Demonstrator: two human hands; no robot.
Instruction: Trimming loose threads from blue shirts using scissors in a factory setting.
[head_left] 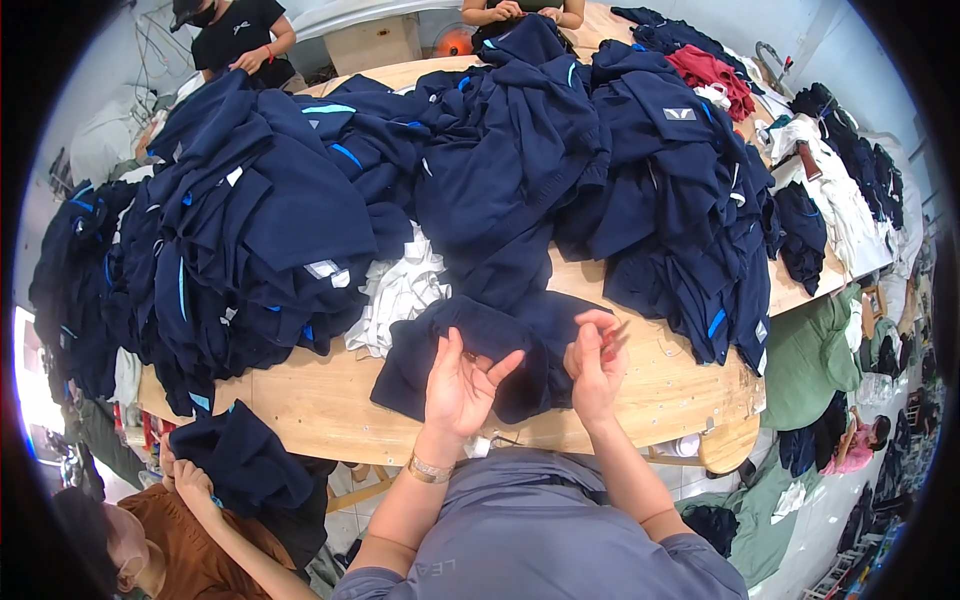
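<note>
Emblem-marked pale labels [679, 114] dot the navy garments [505, 130].

Pale capital letters [435, 567] on the wearer's grey shirt [560, 540]. Grey patch [679, 114] with white angular mark on right navy pile [660, 180]. Small white motif [243, 27] on co-worker's black tee [225, 45], too small to read.

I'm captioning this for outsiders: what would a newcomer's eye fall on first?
Probably the heaps of navy garments across the wooden table. The white ruffled pile left of centre and the red cloth at upper right stand out. The wearer's left hand and right hand show just below centre.
</note>
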